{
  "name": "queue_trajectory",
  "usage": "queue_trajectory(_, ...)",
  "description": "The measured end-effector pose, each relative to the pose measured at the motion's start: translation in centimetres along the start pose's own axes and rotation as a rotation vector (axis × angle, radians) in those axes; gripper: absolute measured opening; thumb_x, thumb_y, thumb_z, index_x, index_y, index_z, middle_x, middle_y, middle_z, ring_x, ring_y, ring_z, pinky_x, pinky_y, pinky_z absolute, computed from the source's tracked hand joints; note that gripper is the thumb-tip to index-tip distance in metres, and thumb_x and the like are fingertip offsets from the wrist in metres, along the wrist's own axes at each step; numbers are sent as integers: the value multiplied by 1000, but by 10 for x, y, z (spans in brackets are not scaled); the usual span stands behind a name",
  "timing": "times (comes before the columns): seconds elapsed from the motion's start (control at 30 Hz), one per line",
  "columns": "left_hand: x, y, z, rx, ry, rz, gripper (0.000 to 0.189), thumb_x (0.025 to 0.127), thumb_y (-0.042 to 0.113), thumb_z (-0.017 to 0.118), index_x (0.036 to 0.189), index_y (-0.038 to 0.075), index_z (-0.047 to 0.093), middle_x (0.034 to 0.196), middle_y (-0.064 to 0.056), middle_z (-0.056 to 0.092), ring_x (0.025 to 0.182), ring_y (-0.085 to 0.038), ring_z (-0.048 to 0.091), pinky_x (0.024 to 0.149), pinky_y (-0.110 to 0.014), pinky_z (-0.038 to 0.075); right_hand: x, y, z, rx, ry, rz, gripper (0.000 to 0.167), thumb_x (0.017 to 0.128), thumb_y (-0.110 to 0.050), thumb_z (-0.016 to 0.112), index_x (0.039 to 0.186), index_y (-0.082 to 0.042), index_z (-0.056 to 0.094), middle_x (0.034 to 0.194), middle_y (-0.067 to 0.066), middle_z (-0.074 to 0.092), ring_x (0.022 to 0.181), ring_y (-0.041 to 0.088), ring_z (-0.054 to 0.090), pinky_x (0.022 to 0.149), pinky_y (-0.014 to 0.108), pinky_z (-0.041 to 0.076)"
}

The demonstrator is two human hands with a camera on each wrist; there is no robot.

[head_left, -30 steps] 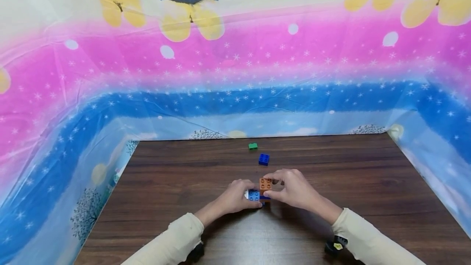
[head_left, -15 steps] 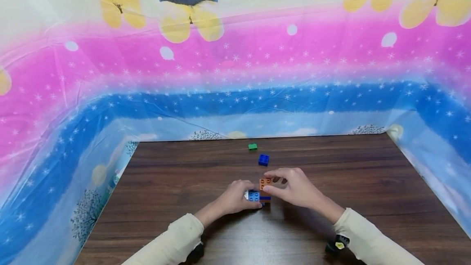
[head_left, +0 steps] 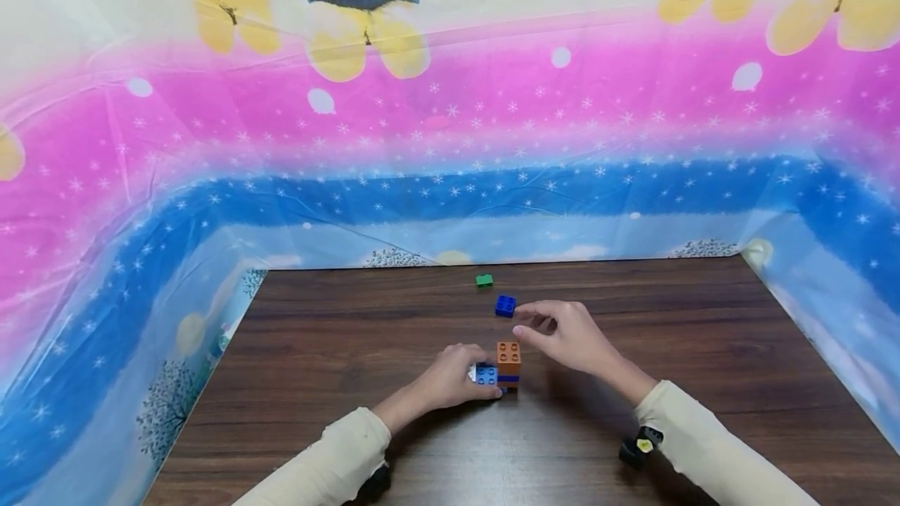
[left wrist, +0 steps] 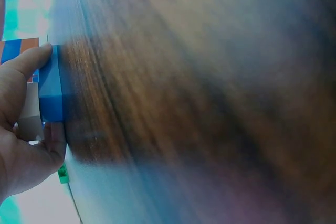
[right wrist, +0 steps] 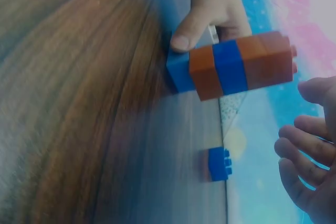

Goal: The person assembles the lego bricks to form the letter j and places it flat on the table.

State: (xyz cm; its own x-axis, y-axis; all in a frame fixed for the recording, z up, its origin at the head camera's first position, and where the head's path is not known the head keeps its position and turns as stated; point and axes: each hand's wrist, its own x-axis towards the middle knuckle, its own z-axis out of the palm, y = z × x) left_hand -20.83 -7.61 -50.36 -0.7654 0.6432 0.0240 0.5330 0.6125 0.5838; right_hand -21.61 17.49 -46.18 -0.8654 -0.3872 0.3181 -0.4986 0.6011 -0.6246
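Observation:
My left hand (head_left: 448, 377) grips a built stack of toy building bricks, thumb at the near side of its blue base (left wrist: 51, 90). A white brick (left wrist: 31, 108) sits against the palm, and a light blue brick (head_left: 486, 375) shows between fingers and thumb. On the right, the tower rises from an orange brick (right wrist: 206, 73) through a dark blue brick (right wrist: 230, 67) to an orange top (head_left: 508, 353). My right hand (head_left: 573, 338) hovers behind the tower with loosely bent fingers and nothing in them. Its fingertips are right beside a loose dark blue brick (head_left: 505, 305).
A small green brick (head_left: 483, 280) lies near the back edge of the brown wooden table (head_left: 337, 318). Behind the table hangs a printed cloth (head_left: 450, 194), which also runs along both sides.
My right hand has let go of the orange top brick and moved back toward the loose dark blue brick. The orange brick stays on the tower. My left hand keeps its hold.

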Motion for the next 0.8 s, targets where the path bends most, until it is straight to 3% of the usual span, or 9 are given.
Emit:
queue_trajectory(0.2, -1, 0, 0, 4, 3, 2, 47, 89, 41, 79, 128, 15, 72, 111, 5, 71, 82, -3, 54, 84, -33, 43, 10, 13, 5, -6, 23, 19, 42, 93, -36, 76, 123, -7, 73, 107, 10, 76, 86, 12, 71, 74, 31, 57)
queue_trajectory(0.4, -2, 0, 0, 7, -2, -15, 48, 89, 43, 78, 129, 16, 71, 112, 6, 71, 84, -3, 55, 84, -32, 43, 19, 25, 12, -37, 20, 51, 43, 93, -35, 77, 125, -7, 72, 118, 12, 74, 99, 24, 72, 80, 39, 58)
queue_trajectory(0.8, -2, 0, 0, 14, 4, -11, 46, 89, 43, 79, 126, 17, 73, 107, 8, 70, 82, -2, 55, 82, -31, 43, 38, 47, 31, -49, 18, 107, 48, 91, -33, 80, 130, -6, 70, 123, 12, 72, 98, 23, 72, 80, 41, 58)
